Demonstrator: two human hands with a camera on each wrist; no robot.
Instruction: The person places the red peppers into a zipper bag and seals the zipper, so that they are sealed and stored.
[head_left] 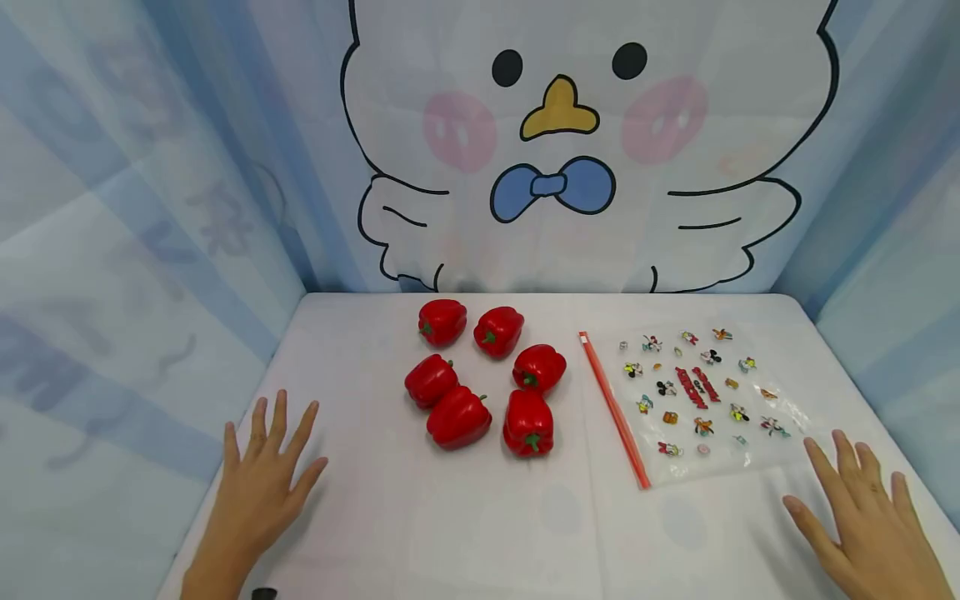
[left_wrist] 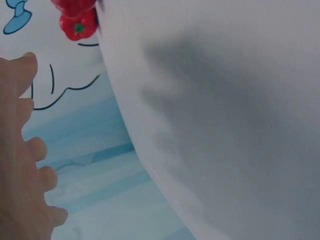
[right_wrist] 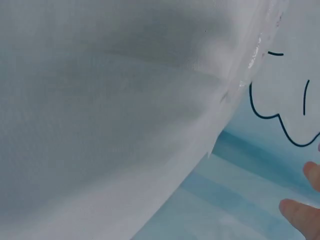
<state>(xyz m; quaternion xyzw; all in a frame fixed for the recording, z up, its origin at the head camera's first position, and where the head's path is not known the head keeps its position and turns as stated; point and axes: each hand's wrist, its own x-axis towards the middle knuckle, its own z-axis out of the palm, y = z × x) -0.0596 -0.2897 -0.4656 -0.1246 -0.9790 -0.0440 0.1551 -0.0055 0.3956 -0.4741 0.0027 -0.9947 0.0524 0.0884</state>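
Hands spread wide, gripping nothing — left apart from six red bell peppers, right just beside an orange-edged, clear cartoon-printed bag.

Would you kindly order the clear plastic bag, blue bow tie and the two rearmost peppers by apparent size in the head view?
1. Clear plastic bag
2. Blue bow tie
3. Left rear pepper and right rear pepper: too alike to rank
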